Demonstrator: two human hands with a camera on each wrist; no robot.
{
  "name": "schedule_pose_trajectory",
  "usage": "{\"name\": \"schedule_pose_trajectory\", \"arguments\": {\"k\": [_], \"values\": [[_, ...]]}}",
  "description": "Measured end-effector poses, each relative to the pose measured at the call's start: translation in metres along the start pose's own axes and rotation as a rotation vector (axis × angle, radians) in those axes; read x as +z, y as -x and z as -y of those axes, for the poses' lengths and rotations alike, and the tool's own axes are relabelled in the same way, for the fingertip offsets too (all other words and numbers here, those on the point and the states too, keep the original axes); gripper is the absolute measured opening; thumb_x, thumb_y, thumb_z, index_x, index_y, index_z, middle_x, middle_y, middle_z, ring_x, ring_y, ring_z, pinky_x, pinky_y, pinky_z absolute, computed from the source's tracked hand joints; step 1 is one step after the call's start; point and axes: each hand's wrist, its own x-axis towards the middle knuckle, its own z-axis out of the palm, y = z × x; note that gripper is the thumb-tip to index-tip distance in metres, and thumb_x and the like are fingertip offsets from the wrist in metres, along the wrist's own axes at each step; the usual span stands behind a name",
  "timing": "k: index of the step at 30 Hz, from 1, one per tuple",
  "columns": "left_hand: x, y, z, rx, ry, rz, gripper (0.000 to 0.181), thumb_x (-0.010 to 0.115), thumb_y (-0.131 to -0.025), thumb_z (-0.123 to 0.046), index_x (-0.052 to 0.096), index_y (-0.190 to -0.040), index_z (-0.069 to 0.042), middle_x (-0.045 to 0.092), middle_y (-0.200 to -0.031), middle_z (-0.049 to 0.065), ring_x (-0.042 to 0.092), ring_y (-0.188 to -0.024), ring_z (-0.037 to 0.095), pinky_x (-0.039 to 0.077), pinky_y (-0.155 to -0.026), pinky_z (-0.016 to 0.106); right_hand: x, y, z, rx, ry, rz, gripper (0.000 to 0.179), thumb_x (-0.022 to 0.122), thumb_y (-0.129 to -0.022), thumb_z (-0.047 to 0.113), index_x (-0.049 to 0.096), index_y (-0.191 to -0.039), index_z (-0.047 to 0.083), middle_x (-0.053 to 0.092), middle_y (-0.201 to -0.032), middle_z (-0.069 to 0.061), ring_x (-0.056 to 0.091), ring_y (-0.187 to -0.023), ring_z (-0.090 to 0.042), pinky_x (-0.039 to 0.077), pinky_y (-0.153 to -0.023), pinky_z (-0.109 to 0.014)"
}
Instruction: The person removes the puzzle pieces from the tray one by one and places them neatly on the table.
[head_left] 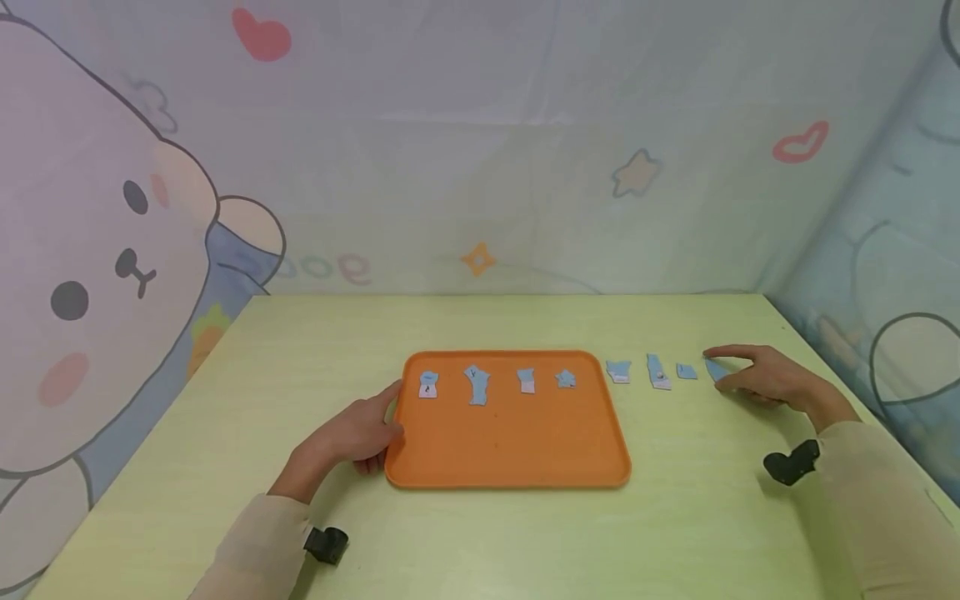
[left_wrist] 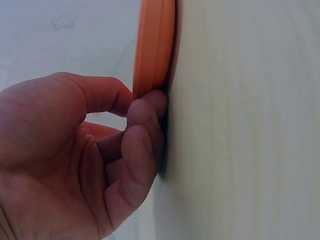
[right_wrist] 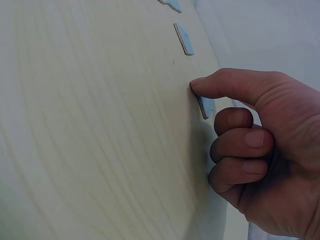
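The left hand [head_left: 363,429] grips the tray [head_left: 510,450] at its left rim, thumb on the upper side and fingers curled in against the edge near the table [head_left: 480,542]. The right hand [head_left: 772,379] pinches the end piece [head_left: 716,369] between thumb and index finger, its other 3 fingers folded toward the palm; this piece is light blue and sits on the table, well apart from the tray, at the right end of a row. Between it and the tray's right rim lie 3 more flat pieces: a broad piece [head_left: 618,371] just beside the rim, a long piece [head_left: 657,371], and a small piece [head_left: 686,372] nearest the right hand. Inside the tray, along its far side, 4 pieces stand apart from each other: from left, a blue-and-white piece [head_left: 427,385], a tall piece [head_left: 477,387], a short piece [head_left: 527,381] and a jagged piece [head_left: 566,380]. Both sleeves [head_left: 258,542] are pale, with a black device [head_left: 792,463] at each wrist. Behind the table hangs a printed backdrop [head_left: 450,150] with a large bear [head_left: 97,208] at left.
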Motion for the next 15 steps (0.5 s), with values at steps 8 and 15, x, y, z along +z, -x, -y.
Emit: {"name": "schedule_pose_trajectory", "arguments": {"k": [8,15], "values": [[0.0007,0.0006,0.0002,-0.011,0.010,0.004,0.075,0.047,-0.087,-0.012,0.015,-0.154,-0.018,0.056,-0.055,0.007,0.051,-0.043,0.019,0.047,-0.045,0.033,-0.0017,-0.0008,-0.0001,0.016,0.018,0.003,0.066,0.066,-0.088,0.032,0.039,-0.146,0.017,0.023,-0.052,0.007,0.024,-0.043,-0.012,0.029,-0.041,-0.025],[0.0005,0.0005,0.0020,-0.001,0.028,0.001,0.076,0.047,-0.085,-0.010,0.016,-0.154,-0.020,0.054,-0.054,0.006,0.048,-0.043,0.019,0.045,-0.045,0.032,-0.0023,-0.0005,-0.0038,0.023,0.004,0.004,0.066,0.066,-0.088,0.032,0.038,-0.146,0.017,0.024,-0.053,0.007,0.024,-0.043,-0.012,0.029,-0.041,-0.025]]}}
